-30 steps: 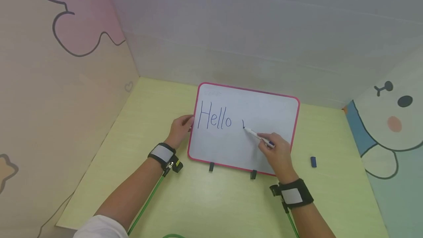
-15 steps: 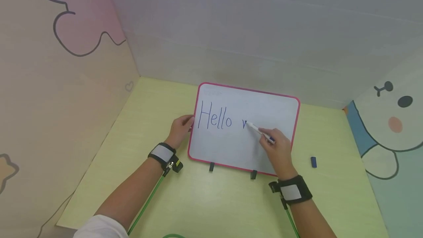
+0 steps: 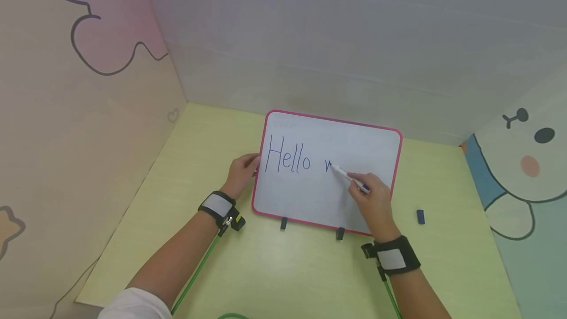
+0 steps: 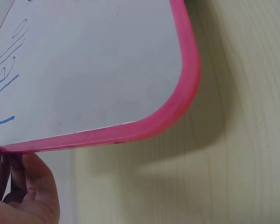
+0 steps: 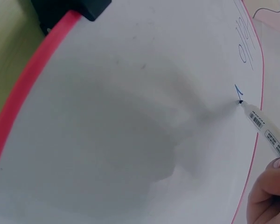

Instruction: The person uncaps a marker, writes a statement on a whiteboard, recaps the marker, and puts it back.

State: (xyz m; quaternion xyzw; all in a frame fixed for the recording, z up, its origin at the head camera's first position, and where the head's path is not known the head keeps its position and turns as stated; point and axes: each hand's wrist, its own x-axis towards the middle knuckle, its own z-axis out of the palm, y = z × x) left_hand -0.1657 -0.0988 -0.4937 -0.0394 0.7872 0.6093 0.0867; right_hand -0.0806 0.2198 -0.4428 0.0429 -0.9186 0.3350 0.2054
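A whiteboard (image 3: pixel 292 196) with a pink frame leans tilted on the table, with "Hello" in blue on its left half. My left hand (image 3: pixel 241 174) pinches the board's left edge; in the left wrist view the thumb and curled fingers (image 4: pixel 39 186) meet at the pink rim. My right hand (image 3: pixel 374 203) holds a white marker (image 3: pixel 347 177) between thumb and fingers. In the right wrist view the marker's dark tip (image 5: pixel 241 101) touches the board at the end of a small blue zigzag stroke (image 5: pixel 238 91), right of "Hello".
A dark blue marker cap (image 3: pixel 420 217) lies on the pale yellow table (image 3: pixel 274 270), right of the board. Black clips (image 3: pixel 339 234) sit on the board's lower edge. Walls stand behind and at both sides. Green cables (image 3: pixel 195 279) run from both wrist straps.
The marker tip has gone from the first short downstroke up into a v shape, then slightly down again. The right hand moved a little with it. The left hand and board stayed put.
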